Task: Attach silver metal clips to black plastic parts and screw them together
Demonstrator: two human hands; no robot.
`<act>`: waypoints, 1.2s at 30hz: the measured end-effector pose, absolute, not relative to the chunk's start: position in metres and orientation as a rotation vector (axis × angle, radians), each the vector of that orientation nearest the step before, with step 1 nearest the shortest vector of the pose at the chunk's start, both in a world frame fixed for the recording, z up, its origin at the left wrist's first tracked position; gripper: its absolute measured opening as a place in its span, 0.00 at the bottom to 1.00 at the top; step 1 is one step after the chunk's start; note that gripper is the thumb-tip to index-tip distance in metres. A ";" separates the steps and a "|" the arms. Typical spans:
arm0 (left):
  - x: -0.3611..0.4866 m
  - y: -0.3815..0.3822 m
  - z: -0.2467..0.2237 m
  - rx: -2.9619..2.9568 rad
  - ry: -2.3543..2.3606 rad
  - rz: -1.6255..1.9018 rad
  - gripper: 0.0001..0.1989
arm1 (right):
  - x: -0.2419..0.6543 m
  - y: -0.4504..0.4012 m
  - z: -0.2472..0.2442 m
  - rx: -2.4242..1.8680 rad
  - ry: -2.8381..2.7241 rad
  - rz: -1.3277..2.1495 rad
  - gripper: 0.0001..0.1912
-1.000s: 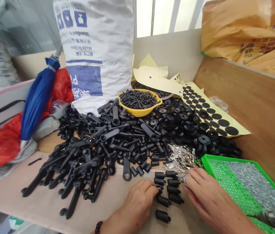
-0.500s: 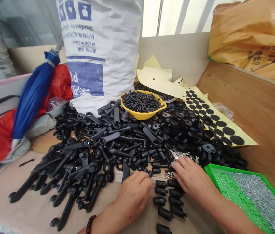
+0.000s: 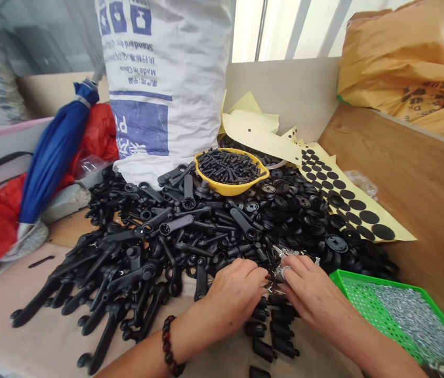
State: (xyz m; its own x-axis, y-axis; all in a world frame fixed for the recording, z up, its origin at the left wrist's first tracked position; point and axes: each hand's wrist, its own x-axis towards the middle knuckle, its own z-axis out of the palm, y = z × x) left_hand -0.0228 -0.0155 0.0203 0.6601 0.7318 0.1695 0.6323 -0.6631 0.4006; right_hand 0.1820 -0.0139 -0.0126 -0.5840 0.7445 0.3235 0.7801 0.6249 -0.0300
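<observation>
My left hand has moved in beside the pile of black parts, its fingers curled together and their tips hidden from view. Close by on the right, my right hand has its fingers bent down at a small heap of shiny metal clips. What either hand pinches is too small or hidden to make out. Below and between the hands, short black cylindrical knobs lie in two rough columns on the tabletop. Black crank handles are heaped to the left of my hands.
A yellow bowl of black screw-like pieces sits on the heap. Black round discs pile up behind my right hand. A green basket with small metal pins stands at right. Behind are a white sack and yellow sticker sheets.
My left hand has moved right and slightly away from me, up to the clips and close to my right hand. My right hand has stayed at the clip heap.
</observation>
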 end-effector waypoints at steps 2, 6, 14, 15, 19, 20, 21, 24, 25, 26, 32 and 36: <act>-0.018 -0.014 0.021 2.589 1.055 0.440 0.09 | 0.179 -0.021 -0.004 -1.151 -2.492 -0.057 0.10; -0.012 -0.015 0.013 2.467 1.052 0.608 0.12 | 0.173 -0.032 0.004 -1.147 -2.335 0.116 0.10; -0.021 -0.008 0.009 2.483 1.134 0.539 0.04 | 0.172 -0.039 0.001 -1.311 -2.121 0.259 0.13; -0.022 -0.007 0.008 2.558 1.175 0.450 0.04 | 0.172 -0.040 0.000 -1.323 -2.120 0.203 0.13; -0.018 -0.003 0.006 2.792 1.155 0.115 0.04 | 0.172 -0.041 -0.002 -1.305 -2.168 0.064 0.13; -0.015 -0.002 0.007 2.816 1.130 0.053 0.04 | 0.173 -0.042 -0.002 -1.301 -2.177 0.045 0.13; -0.013 -0.002 0.008 2.828 1.111 0.000 0.04 | 0.173 -0.042 -0.002 -1.299 -2.184 0.029 0.13; -0.011 0.000 0.011 2.793 1.120 -0.018 0.07 | 0.175 -0.043 0.001 -1.288 -2.199 0.004 0.14; -0.012 0.001 0.011 2.743 1.144 0.047 0.09 | 0.175 -0.043 0.002 -1.283 -2.197 0.001 0.14; -0.014 0.002 0.011 2.663 1.171 0.153 0.11 | 0.176 -0.044 0.004 -1.280 -2.191 0.004 0.13; -0.019 0.000 0.018 1.451 1.156 0.837 0.11 | 0.172 -0.051 0.016 -1.240 -2.142 0.077 0.12; -0.013 -0.014 0.025 0.742 0.928 0.913 0.12 | 0.166 -0.058 0.018 -1.144 -2.150 0.076 0.10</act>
State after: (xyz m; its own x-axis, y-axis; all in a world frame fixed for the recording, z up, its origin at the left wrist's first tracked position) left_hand -0.0125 -0.0139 0.0251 0.2997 0.8922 -0.3378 -0.3232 0.4281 0.8440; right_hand 0.1661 -0.0579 0.0180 -0.3735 0.7502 0.5456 0.7095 0.6100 -0.3529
